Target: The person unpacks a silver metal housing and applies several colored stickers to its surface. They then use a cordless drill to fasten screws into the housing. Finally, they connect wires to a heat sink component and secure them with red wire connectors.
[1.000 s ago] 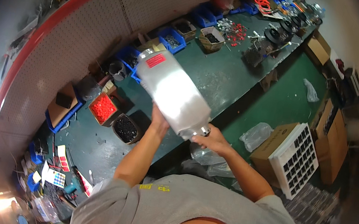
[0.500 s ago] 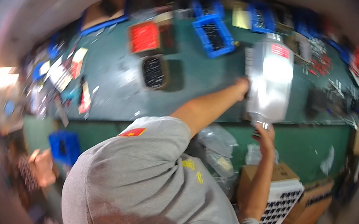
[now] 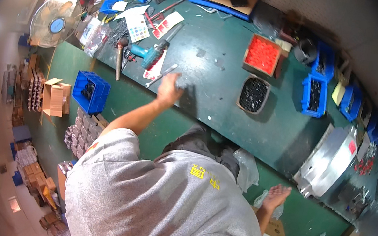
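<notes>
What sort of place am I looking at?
Probably a small assembly workshop: the green workbench carries a teal power drill, a wrench and a box of small red parts.

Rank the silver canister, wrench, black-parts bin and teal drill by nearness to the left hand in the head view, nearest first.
1. Wrench: right beside the left hand.
2. Teal drill: beyond the wrench, leftward.
3. Black-parts bin: rightward, mid-bench.
4. Silver canister: far right.
</notes>
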The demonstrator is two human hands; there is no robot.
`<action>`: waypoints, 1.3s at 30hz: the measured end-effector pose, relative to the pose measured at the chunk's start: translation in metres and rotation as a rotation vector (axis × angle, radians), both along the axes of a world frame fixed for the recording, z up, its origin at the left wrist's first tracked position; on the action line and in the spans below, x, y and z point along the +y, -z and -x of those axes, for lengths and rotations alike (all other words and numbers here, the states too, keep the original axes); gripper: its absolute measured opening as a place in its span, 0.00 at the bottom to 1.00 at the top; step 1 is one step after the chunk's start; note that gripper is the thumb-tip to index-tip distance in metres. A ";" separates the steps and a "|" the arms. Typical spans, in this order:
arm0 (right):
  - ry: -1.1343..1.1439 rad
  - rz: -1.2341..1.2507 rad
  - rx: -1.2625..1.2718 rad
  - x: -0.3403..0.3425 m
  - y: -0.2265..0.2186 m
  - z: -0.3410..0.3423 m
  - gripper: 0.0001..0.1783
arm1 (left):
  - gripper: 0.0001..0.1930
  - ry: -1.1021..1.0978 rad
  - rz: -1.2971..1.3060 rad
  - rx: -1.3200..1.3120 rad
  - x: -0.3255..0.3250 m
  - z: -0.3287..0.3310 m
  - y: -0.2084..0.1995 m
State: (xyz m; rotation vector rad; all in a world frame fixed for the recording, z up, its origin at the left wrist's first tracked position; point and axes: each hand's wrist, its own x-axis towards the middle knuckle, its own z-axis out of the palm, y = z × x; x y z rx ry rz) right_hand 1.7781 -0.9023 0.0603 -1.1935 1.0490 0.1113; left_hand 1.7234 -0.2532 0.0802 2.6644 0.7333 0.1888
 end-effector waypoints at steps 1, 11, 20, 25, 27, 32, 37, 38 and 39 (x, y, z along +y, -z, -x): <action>-0.073 0.003 0.032 0.011 0.020 0.016 0.32 | 0.35 -0.068 -0.035 0.061 0.040 0.006 -0.006; -1.093 -0.108 0.108 0.340 -0.029 0.001 0.21 | 0.30 0.162 -0.396 0.447 0.278 0.016 0.022; -1.444 -0.160 -0.034 0.544 -0.049 -0.055 0.25 | 0.27 0.302 -0.310 0.488 0.311 -0.005 0.019; -1.270 -0.291 0.003 0.616 -0.069 -0.067 0.45 | 0.31 0.343 -0.109 0.365 0.234 0.001 -0.017; -1.180 -0.377 0.071 0.630 -0.068 -0.066 0.47 | 0.29 0.382 0.044 0.309 0.192 0.000 -0.043; -1.040 -0.364 -0.047 0.604 -0.048 -0.058 0.28 | 0.29 0.605 0.557 -0.166 0.198 -0.020 -0.036; -0.932 -0.302 0.070 0.530 -0.045 -0.052 0.22 | 0.22 -0.126 0.174 -0.164 0.294 -0.058 0.013; -0.924 -0.318 0.093 0.518 -0.045 -0.051 0.23 | 0.23 -0.106 0.153 -0.201 0.306 -0.069 0.024; -0.907 -0.313 0.064 0.509 -0.045 -0.048 0.23 | 0.26 -0.098 0.119 -0.188 0.311 -0.082 0.038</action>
